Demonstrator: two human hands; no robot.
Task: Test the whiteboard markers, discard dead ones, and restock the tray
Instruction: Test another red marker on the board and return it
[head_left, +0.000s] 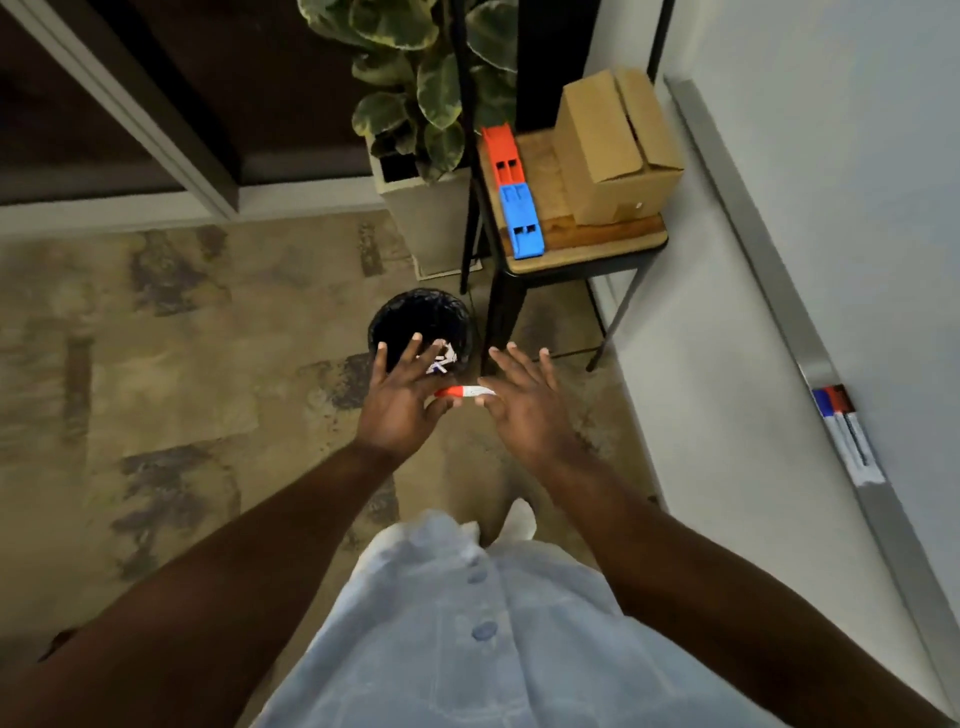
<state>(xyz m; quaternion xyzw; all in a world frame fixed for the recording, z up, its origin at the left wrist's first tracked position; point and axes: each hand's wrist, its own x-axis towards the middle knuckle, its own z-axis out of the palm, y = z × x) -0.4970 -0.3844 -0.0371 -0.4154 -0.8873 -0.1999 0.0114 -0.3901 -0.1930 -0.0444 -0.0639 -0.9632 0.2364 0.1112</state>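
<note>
At the centre of the frame a bin (421, 327) stands on the floor, with a marker (464, 391) held just below it between the left hand (402, 395) and the right hand (522, 402), the left hand's fingers reaching over the bin's lower rim. Above and to the right of the bin stands a small table (587, 252), bearing a cardboard box (615, 150) on its right part and two marker packs (511, 192) end to end along its left edge, and a potted plant (421, 88) sits just left of the table, above the bin. Along the right of the frame runs the whiteboard tray (810, 332), with a few markers (844, 428) lying side by side in its lower stretch, well apart from the hands.
</note>
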